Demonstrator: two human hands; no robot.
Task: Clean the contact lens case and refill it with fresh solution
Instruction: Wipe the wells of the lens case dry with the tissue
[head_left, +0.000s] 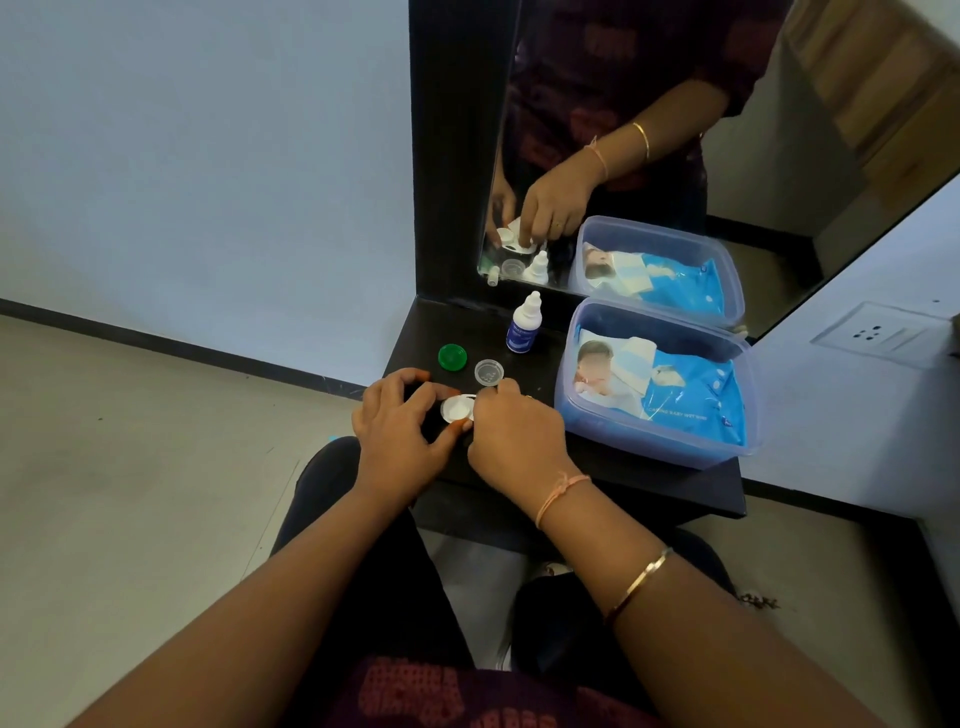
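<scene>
Soft, even, cool light; source not seen, no hard shadows anywhere. Black bench (649, 488) swallows detail, so shadows on it can't be read. White contact lens case (457, 409) is nearly blown out vs. it. Mirror (675, 156), far right: faint glare streak along its lower left edge, reflection a bit softer than the real things. Wide-angle bend: skirting board (208, 355) at left curves, wall socket (878, 332) at right skews. Near edge goes blurry, esp. the patterned shirt (467, 696). Print on wipes pack (691, 395) soft, mostly unreadable.
</scene>
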